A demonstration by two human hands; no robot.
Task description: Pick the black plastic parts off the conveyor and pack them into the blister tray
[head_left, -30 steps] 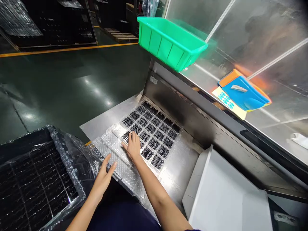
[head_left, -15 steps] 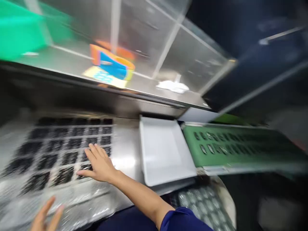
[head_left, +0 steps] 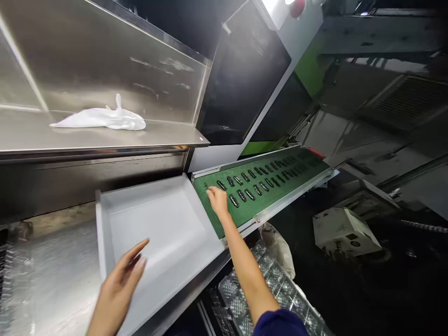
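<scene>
The person's right hand (head_left: 217, 199) is at the near end of a green conveyor belt (head_left: 217, 219), its fingers bent and bunched; whether they are clamped on a part cannot be told. The small black parts (head_left: 248, 194) lie on the belt in 2 rows running away lengthwise, the nearest of them just beside this hand. The left hand (head_left: 117, 289), slightly blurred, hangs over a white tray (head_left: 157, 219) with thumb and fingers apart. The tray adjoins the belt's end, with the bare metal surface (head_left: 66, 275) on its other side. A crumpled white cloth (head_left: 105, 119) rests on a metal shelf (head_left: 28, 137) behind. Clear plastic trays (head_left: 280, 287) sit below the belt, partly hidden by the right forearm.
</scene>
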